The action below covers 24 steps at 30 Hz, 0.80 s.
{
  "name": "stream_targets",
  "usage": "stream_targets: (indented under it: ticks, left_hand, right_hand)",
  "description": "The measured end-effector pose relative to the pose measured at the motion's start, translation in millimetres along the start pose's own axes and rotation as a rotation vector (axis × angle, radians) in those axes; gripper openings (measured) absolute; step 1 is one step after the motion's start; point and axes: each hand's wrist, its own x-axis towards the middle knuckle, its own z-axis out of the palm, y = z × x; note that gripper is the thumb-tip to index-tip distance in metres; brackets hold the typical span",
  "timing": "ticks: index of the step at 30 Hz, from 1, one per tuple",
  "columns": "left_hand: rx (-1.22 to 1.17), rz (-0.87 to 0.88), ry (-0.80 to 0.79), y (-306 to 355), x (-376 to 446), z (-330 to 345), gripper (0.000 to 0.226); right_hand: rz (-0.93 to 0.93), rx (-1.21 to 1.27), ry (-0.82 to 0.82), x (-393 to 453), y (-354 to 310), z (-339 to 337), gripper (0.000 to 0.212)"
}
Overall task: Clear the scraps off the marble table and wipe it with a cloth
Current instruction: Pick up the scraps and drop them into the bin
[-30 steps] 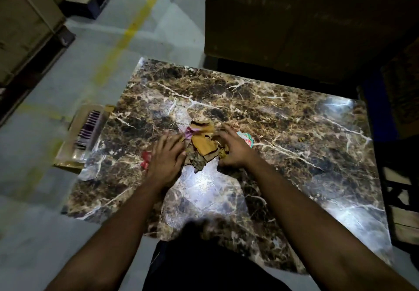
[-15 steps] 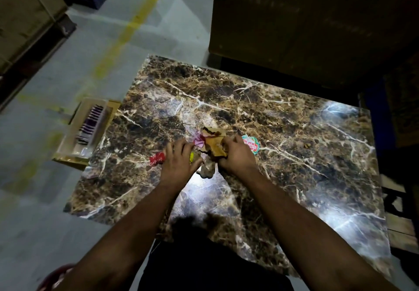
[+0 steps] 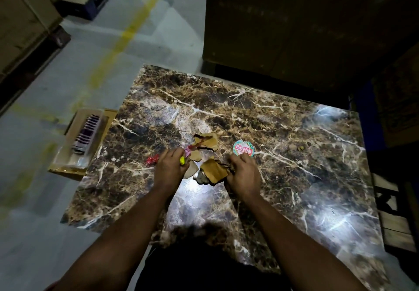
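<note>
A brown marble table (image 3: 283, 136) fills the middle of the view. Near its centre lies a pile of scraps: torn cardboard pieces (image 3: 207, 142), a pink wrapper (image 3: 188, 151), a red wrapper (image 3: 152, 159) and a round lid with a pink and green label (image 3: 243, 150). My left hand (image 3: 170, 168) is closed around small scraps, with a yellow bit (image 3: 182, 160) showing between its fingers. My right hand (image 3: 243, 173) grips a larger cardboard piece (image 3: 214, 170) and darker scraps beneath it. One tiny scrap (image 3: 301, 148) lies alone further right. No cloth is in view.
An open cardboard box (image 3: 84, 138) with striped packets stands on the grey floor against the table's left edge. Large dark boxes (image 3: 294, 22) rise behind the table. A wooden pallet (image 3: 390, 213) lies to the right. A yellow line (image 3: 127, 34) runs across the floor.
Both hands have drawn the scraps together and slid a little toward me. The round lid and some cardboard pieces now lie uncovered beyond my hands.
</note>
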Motion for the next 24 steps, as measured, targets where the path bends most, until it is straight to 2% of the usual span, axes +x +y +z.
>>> stream_targets:
  ticks: [4, 6, 8, 14, 18, 21, 24]
  left_hand:
    - [-0.224, -0.185, 0.084, 11, 0, -5, 0.035]
    - [-0.359, -0.28, 0.121, 14, 2, -9, 0.041]
    - [-0.44, -0.28, 0.135, 18, 5, -14, 0.046]
    - [-0.59, -0.341, 0.219, 55, 5, -32, 0.025]
    - [-0.727, -0.362, 0.238, 95, 3, -32, 0.018]
    - [-0.99, -0.468, 0.232, 126, 3, -27, 0.009]
    - [-1.197, -0.492, 0.262, 149, 0, -29, 0.01]
  right_hand:
    - [0.05, 0.113, 0.032, -4, 5, -1, 0.04]
    - [0.127, 0.273, 0.034, 0, 12, -6, 0.034]
    - [0.225, 0.443, 0.021, 7, 19, -16, 0.037]
    - [0.365, 0.794, 0.109, 20, 18, -55, 0.057]
    - [0.321, 0.914, 0.168, 21, -15, -65, 0.048]
    - [0.315, 0.978, 0.201, 10, -41, -61, 0.041]
    - [0.254, 1.019, 0.252, -2, -53, -49, 0.036]
